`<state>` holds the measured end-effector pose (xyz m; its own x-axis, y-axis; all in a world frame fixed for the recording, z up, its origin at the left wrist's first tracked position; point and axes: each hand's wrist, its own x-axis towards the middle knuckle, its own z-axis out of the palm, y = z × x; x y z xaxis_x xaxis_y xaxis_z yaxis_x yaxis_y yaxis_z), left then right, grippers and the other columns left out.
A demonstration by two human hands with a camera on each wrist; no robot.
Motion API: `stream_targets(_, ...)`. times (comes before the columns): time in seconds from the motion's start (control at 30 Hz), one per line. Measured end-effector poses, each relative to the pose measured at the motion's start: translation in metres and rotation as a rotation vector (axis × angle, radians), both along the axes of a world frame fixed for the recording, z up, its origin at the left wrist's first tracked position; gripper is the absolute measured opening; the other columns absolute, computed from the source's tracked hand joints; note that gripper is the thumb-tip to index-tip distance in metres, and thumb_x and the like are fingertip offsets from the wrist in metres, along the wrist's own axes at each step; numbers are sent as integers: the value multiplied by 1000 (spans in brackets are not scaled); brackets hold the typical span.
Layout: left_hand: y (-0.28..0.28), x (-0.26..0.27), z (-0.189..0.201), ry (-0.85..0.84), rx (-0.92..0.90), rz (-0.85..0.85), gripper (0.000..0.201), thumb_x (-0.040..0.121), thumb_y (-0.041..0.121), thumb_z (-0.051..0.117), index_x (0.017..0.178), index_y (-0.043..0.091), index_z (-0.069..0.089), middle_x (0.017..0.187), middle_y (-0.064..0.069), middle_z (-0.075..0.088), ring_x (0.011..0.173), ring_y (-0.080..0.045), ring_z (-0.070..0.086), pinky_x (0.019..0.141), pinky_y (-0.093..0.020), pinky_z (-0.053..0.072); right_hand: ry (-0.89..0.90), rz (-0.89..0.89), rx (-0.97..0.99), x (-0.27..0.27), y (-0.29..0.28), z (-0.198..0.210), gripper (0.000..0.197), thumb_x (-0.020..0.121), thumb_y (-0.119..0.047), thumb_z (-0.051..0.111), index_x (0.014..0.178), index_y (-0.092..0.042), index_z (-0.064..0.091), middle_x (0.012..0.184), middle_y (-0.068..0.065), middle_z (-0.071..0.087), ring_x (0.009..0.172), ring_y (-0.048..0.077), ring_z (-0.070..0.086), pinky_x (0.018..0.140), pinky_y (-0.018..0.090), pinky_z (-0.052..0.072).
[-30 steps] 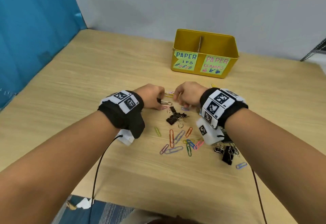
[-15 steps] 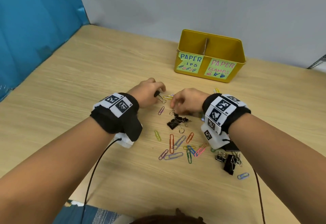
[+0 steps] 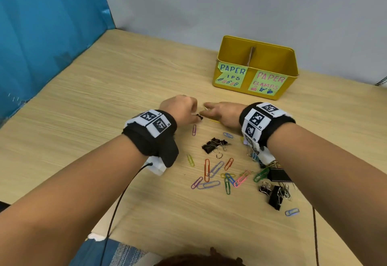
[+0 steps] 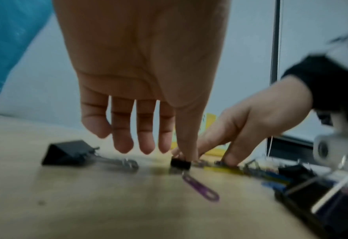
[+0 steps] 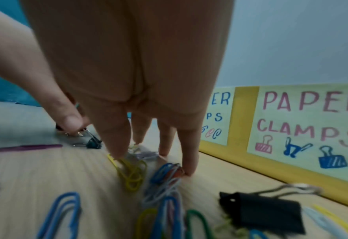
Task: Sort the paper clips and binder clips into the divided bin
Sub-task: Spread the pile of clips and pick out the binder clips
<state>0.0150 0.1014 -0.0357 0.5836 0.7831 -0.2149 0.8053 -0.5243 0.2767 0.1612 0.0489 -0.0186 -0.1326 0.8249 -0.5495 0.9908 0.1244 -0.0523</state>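
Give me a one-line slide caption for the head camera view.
Two hands pick through scattered paper clips and binder clips before a yellow divided bin.

Light wooden table (image 3: 104, 108) — grey wall (image 3: 230, 3) behind, blue curtain (image 3: 41, 35) at the left.

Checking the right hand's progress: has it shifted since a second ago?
Yes. The right hand has opened and reached left past the black clip cluster, fingers now flat on the table.

Bare surface (image 3: 104, 119) lies wide to the left and between the hands and the yellow bin (image 3: 290, 70). Nearer, loose paper clips (image 3: 215, 173) and black binder clips (image 3: 213, 146) crowd the middle and right, under the right wrist.
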Motion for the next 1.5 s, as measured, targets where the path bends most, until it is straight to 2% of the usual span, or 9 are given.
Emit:
stream_targets(0.27,-3,17,15,-12,-2,-57,31,84,17,57,115,16,53,117,-8,54,103,-25,56,80,-33,45,15,-227,128,24,-25,17,50,85,5,48,127,-19,58,133,5,56,120,23,53,94,27,44)
stream_targets(0.4,-33,28,20,-67,-419,-302,44,76,34,73,112,15,56,81,6,52,67,-10,48,62,-25,40,27,-249,48,16,-34,18,46,75,-6,67,118,-18,59,109,6,60,99,23,57,82,32,50)
stream_targets(0.47,-42,33,16,1,-332,-412,55,71,43,75,115,17,55,73,14,46,72,-11,48,64,-25,37,74,-259,62,13,-35,13,37,76,-9,67,112,-16,61,95,4,58,88,21,52,73,30,44)
stream_targets(0.6,-45,38,4,66,-85,-492,35,79,33,69,110,19,63,101,-2,57,97,-21,57,74,-28,43,89,-279,54,20,-36,8,32,80,-9,64,112,-15,62,79,-6,52,85,18,48,61,23,40)
stream_targets(0.73,-31,34,2,36,-15,-433,15,87,21,60,95,12,69,93,-2,48,95,-24,57,73,-28,43,126,-378,136,28,-31,13,30,82,1,55,103,-17,68,97,4,61,85,20,57,78,31,50)
stream_targets(1.0,3,39,2,-62,21,-207,17,85,5,57,98,8,68,111,-12,59,103,-29,59,86,-31,46,79,-289,97,19,-24,6,52,86,8,44,122,-24,62,128,5,53,118,24,53,99,32,46)
stream_targets(1.2,16,35,6,-263,39,-95,40,86,-8,48,119,10,60,119,-12,57,111,-27,55,94,-31,44,127,-399,192,22,-23,12,37,86,4,44,95,-20,71,108,6,65,99,24,64,89,37,54)
stream_targets(1.37,20,22,14,-267,20,-48,28,79,-8,47,88,15,60,91,-4,56,93,-27,60,77,-30,46,193,-373,42,11,-28,9,35,89,-1,47,103,-18,73,113,2,67,106,20,59,96,32,49)
stream_targets(1.5,10,5,17,2,-168,-140,22,79,-3,55,80,17,64,74,0,56,59,-17,55,54,-21,43,276,-398,187,11,-25,11,41,93,-2,39,124,-16,61,128,3,61,121,20,53,96,21,38)
